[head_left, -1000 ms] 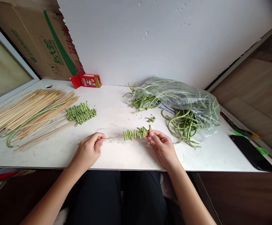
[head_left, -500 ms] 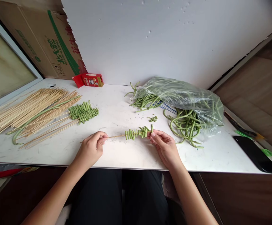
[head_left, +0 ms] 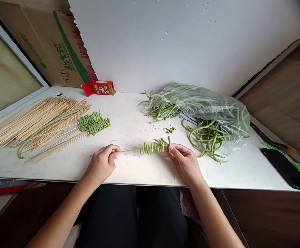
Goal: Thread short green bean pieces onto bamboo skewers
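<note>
My left hand [head_left: 102, 163] is closed in a pinch on the blunt end of a bamboo skewer [head_left: 129, 150] held just above the white table [head_left: 129, 127]. Short green bean pieces [head_left: 153, 147] are threaded along the skewer's right half. My right hand [head_left: 185, 162] pinches a bean piece at the skewer's tip. A finished bean skewer [head_left: 93, 123] lies to the left, beside a heap of bare bamboo skewers [head_left: 33, 120] with one long bean [head_left: 28, 139] across them.
A clear plastic bag of long beans [head_left: 204, 106] lies at the back right, with loose beans [head_left: 207, 137] spilling forward and small bean scraps [head_left: 170, 130] nearby. A red carton [head_left: 99, 88] and cardboard box [head_left: 46, 41] stand at the back left. A black phone [head_left: 286, 168] lies at the right edge.
Both hands and the skewer keep nearly the same pose; only the camera view has drifted slightly.
</note>
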Action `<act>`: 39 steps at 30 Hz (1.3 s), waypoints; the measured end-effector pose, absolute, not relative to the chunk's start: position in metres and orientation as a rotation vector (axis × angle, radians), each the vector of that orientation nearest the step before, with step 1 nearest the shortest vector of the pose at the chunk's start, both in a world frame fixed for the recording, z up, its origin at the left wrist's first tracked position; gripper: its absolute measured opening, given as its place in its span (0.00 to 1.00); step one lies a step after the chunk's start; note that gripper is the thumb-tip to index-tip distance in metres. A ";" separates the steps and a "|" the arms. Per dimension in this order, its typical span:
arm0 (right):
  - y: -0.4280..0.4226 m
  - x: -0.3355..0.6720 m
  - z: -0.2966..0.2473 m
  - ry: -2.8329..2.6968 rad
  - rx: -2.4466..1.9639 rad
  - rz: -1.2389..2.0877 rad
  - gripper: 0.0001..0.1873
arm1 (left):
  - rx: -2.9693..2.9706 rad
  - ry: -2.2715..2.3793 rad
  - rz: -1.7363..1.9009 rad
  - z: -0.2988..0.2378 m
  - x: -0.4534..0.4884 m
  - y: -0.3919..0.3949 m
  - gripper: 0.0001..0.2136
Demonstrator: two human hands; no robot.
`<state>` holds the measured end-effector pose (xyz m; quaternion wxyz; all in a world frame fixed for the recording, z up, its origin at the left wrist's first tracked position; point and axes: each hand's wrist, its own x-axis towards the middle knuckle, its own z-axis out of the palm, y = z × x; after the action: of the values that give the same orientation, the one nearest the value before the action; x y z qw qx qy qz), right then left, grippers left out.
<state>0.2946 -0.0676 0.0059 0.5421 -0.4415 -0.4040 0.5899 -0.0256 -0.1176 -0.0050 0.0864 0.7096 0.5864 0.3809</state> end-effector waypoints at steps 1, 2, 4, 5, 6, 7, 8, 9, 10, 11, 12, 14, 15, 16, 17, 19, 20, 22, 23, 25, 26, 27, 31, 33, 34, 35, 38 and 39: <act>-0.068 0.295 0.006 -0.968 -1.047 1.404 0.14 | 2.113 1.748 1.136 -0.005 -0.025 -0.118 0.09; -0.068 0.295 0.006 -0.977 -1.045 1.406 0.14 | 2.111 1.749 1.136 -0.004 -0.025 -0.118 0.10; -0.068 0.296 0.005 -0.994 -1.042 1.403 0.13 | 2.109 1.755 1.136 -0.004 -0.025 -0.118 0.10; -0.068 0.296 0.005 -1.003 -1.042 1.401 0.13 | 2.109 1.759 1.135 -0.004 -0.025 -0.118 0.10; -0.068 0.296 0.005 -1.011 -1.043 1.399 0.13 | 2.109 1.761 1.136 -0.004 -0.025 -0.118 0.10; -0.068 0.297 0.005 -1.016 -1.045 1.398 0.13 | 2.108 1.763 1.135 -0.004 -0.025 -0.118 0.10; -0.068 0.297 0.005 -1.020 -1.046 1.399 0.13 | 2.106 1.765 1.134 -0.004 -0.025 -0.118 0.10; -0.068 0.297 0.005 -1.024 -1.046 1.403 0.13 | 2.105 1.766 1.133 -0.005 -0.025 -0.118 0.10; -0.068 0.297 0.005 -1.029 -1.045 1.407 0.13 | 2.104 1.765 1.130 -0.005 -0.026 -0.118 0.10; -0.069 0.297 0.006 -1.034 -1.043 1.411 0.13 | 2.102 1.766 1.127 -0.006 -0.026 -0.118 0.10; -0.069 0.297 0.006 -1.042 -1.041 1.414 0.13 | 2.103 1.767 1.125 -0.006 -0.026 -0.118 0.10; -0.070 0.297 0.008 -1.056 -1.041 1.416 0.12 | 2.107 1.766 1.122 -0.006 -0.027 -0.118 0.11; -0.070 0.297 0.008 -1.059 -1.041 1.414 0.12 | 2.108 1.765 1.122 -0.006 -0.027 -0.118 0.11; -0.070 0.297 0.009 -1.061 -1.043 1.412 0.12 | 2.108 1.764 1.122 -0.005 -0.027 -0.118 0.11; -0.070 0.297 0.010 -1.062 -1.045 1.411 0.12 | 2.108 1.763 1.122 -0.005 -0.026 -0.118 0.11; -0.070 0.297 0.010 -1.063 -1.049 1.410 0.12 | 2.105 1.770 1.119 -0.004 -0.026 -0.118 0.11; -0.070 0.297 0.011 -1.062 -1.054 1.411 0.12 | 2.102 1.776 1.115 -0.003 -0.026 -0.118 0.11; -0.070 0.297 0.010 -1.058 -1.066 1.410 0.12 | 2.094 1.787 1.106 -0.003 -0.026 -0.118 0.11; -0.070 0.297 0.010 -1.056 -1.073 1.407 0.12 | 2.092 1.788 1.102 -0.003 -0.026 -0.118 0.11; -0.071 0.297 0.009 -1.056 -1.090 1.399 0.12 | 2.089 1.786 1.099 -0.004 -0.026 -0.118 0.12; -0.071 0.298 0.008 -1.061 -1.098 1.394 0.12 | 2.087 1.785 1.100 -0.004 -0.026 -0.118 0.12; -0.071 0.298 0.007 -1.068 -1.103 1.388 0.12 | 2.085 1.784 1.102 -0.004 -0.027 -0.118 0.12; -0.071 0.299 0.005 -1.093 -1.108 1.377 0.13 | 2.077 1.780 1.112 -0.005 -0.027 -0.119 0.12; -0.071 0.300 0.005 -1.097 -1.104 1.385 0.12 | 2.078 1.779 1.108 -0.004 -0.027 -0.119 0.12; -0.071 0.300 0.005 -1.100 -1.102 1.391 0.12 | 2.078 1.780 1.105 -0.004 -0.027 -0.119 0.12; -0.071 0.300 0.005 -1.103 -1.101 1.395 0.12 | 2.079 1.782 1.101 -0.004 -0.027 -0.119 0.13; -0.071 0.301 0.005 -1.118 -1.103 1.399 0.12 | 2.083 1.784 1.095 -0.004 -0.027 -0.119 0.13; -0.071 0.301 0.004 -1.122 -1.103 1.398 0.12 | 2.083 1.785 1.095 -0.004 -0.028 -0.119 0.13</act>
<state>0.3010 -0.0707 0.0044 0.4956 -0.4550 -0.4631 0.5770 -0.0275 -0.1192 -0.0039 0.0939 0.7022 0.6016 0.3690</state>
